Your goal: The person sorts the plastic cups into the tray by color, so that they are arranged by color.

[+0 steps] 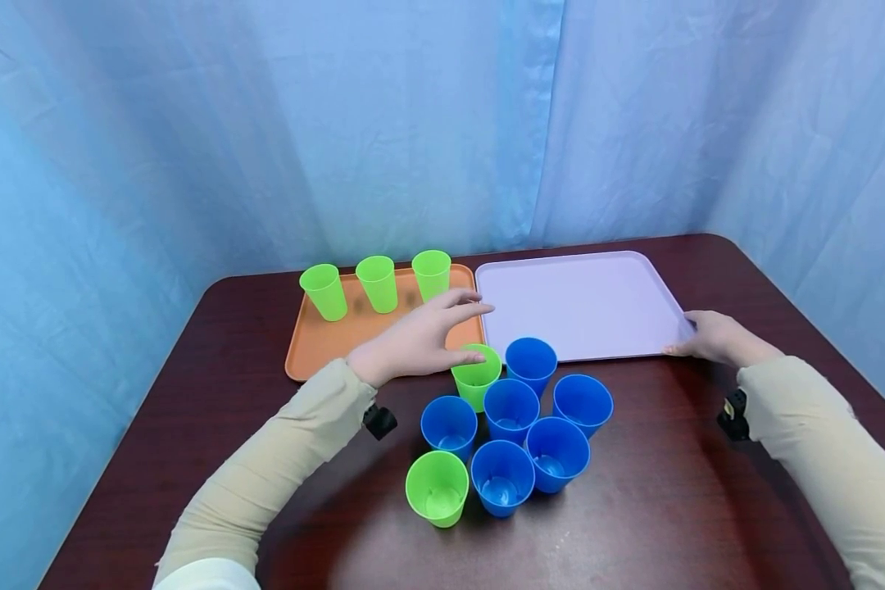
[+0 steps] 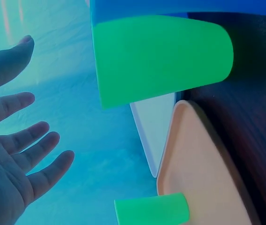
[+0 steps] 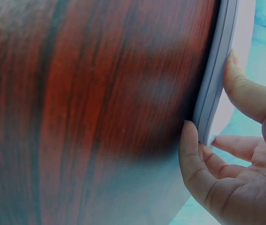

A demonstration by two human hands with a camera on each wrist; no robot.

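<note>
— Where's the left hand [image 1: 420,340]?
— Fingers spread and relaxed, holding nothing, just above the green cup [image 1: 476,377] beside the orange tray's [image 1: 317,348] near right corner.
— And the right hand [image 1: 715,338]?
— Its fingers pinch the lilac tray's [image 1: 583,303] near right corner.

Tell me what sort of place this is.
Probably a staged recording booth, not a real kitchen: pale blue fabric curtains close in a dark wooden table, which carries only bright plastic cups and two flat serving trays, one orange and one lilac.

Bright even light, soft shadows, wrist views blurred
</note>
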